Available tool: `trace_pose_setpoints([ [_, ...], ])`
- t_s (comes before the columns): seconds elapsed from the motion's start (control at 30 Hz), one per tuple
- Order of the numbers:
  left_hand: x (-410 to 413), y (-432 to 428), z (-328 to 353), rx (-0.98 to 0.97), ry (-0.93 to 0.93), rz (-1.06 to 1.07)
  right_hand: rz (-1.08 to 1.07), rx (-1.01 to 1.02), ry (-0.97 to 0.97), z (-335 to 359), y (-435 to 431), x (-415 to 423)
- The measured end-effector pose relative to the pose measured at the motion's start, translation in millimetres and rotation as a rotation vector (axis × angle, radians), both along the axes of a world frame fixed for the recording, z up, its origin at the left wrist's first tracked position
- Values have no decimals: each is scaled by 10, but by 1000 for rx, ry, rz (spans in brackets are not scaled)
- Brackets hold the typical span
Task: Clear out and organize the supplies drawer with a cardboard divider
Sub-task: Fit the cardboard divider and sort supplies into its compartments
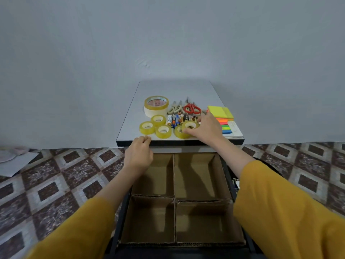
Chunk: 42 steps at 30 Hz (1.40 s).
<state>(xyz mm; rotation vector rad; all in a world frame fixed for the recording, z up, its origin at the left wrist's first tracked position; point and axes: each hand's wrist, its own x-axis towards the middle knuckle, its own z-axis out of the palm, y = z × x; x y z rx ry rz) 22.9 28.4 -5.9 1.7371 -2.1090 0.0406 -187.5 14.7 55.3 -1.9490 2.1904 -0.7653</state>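
Observation:
The open drawer (229,176) holds a cardboard divider (174,184) that splits it into several empty compartments. On the cabinet top (175,88) lie several small yellow tape rolls (147,127), a large tape roll (156,105), batteries (176,119), white scissors (175,108), red scissors (192,108) and sticky notes (221,113). My right hand (206,128) grips one small tape roll (190,125) that rests tilted on another. My left hand (139,154) is curled loosely at the cabinet's front edge, holding nothing.
The cabinet stands against a plain grey wall. Patterned tile floor (61,176) spreads on both sides. White papers (13,161) lie on the floor at the far left. Colourful index tabs (226,128) sit beside my right hand.

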Motion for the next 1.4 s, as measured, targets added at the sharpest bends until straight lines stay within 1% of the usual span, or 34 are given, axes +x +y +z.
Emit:
trace_pose_setpoints([
  [0.3, 15, -33, -21, -27, -35, -16, -50, -60, -77, -98, -37, 57],
  [0.43, 44, -21, -32, -22, -18, -31, -40, -100, -202, -151, 66, 19],
  [0.6, 36, -15, -27, -23, -43, -37, 13, -138, -286, -228, 296, -72],
  [0.67, 72, -73, 9, -35, 21, -24, 38, -136, -319, -252, 393, -94],
  [0.77, 133, -203, 141, -148, 277, -16, 86, -96, -348, -310, 543, -166],
  [0.8, 145, -259, 201, -152, 342, -7, 110, -79, -354, -331, 585, -198],
  [0.83, 154, -314, 248, -121, 366, -15, 133, -57, -350, -355, 634, -227],
  [0.87, 148, -373, 294, -62, 349, -44, 145, -30, -335, -375, 677, -260],
  [0.97, 115, -537, 342, 135, 247, -127, 146, 42, -292, -446, 764, -346],
  [1.07, 101, -628, 311, 208, 175, -121, 134, 96, -263, -525, 792, -396],
  [1.17, 123, -680, 276, 188, 139, -96, 135, 133, -239, -597, 813, -417],
  [1.27, 206, -681, 255, 156, 152, -49, 155, 154, -238, -663, 826, -414],
  [1.4, 313, -450, 269, 32, 299, 5, 155, 211, -172, -705, 834, -444],
])
